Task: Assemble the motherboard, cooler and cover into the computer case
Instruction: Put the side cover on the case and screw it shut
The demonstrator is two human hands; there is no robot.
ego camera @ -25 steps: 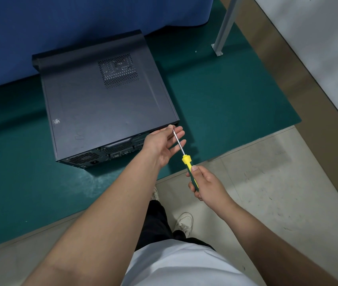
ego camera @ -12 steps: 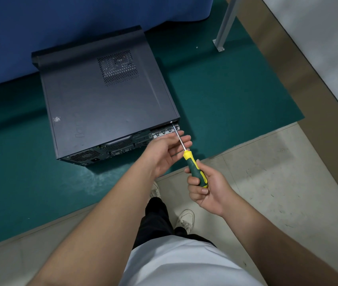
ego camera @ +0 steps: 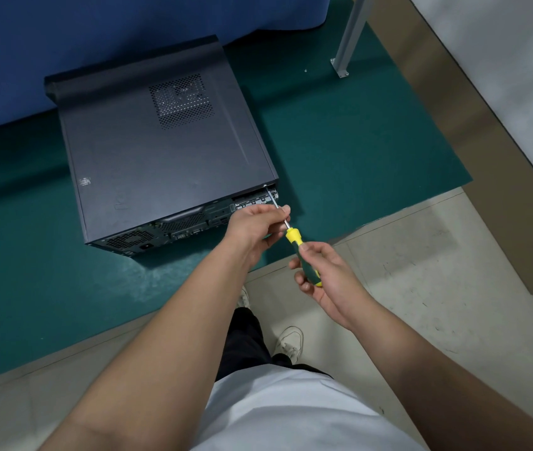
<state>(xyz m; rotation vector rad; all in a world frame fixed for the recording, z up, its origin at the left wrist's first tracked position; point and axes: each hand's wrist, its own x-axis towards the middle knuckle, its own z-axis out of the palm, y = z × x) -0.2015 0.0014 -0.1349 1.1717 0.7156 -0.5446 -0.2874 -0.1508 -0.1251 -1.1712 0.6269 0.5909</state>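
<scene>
Since half a second ago, both hands have shifted slightly toward the case's rear corner, and the right hand's grip on the handle has loosened into a fingertip hold. That right hand [ego camera: 325,275] now pinches the screwdriver [ego camera: 294,237] by its ribbed yellow-and-green handle, fingers curled round it. Its thin bright metal shaft slants up and to the left, the tip meeting the top right corner of the case's back panel. The left hand [ego camera: 257,224] pinches the shaft between thumb and fingertips, just in front of that panel.

The computer case [ego camera: 164,157] is a flat, dark grey metal box with its smooth cover on; a square patch of small round vent holes sits near its far edge. It lies on a green mat [ego camera: 356,141] covering the table, toward the table's far left, its back panel with ports and grilles facing the near edge. A grey metal post [ego camera: 349,30] stands at the table's far right.
</scene>
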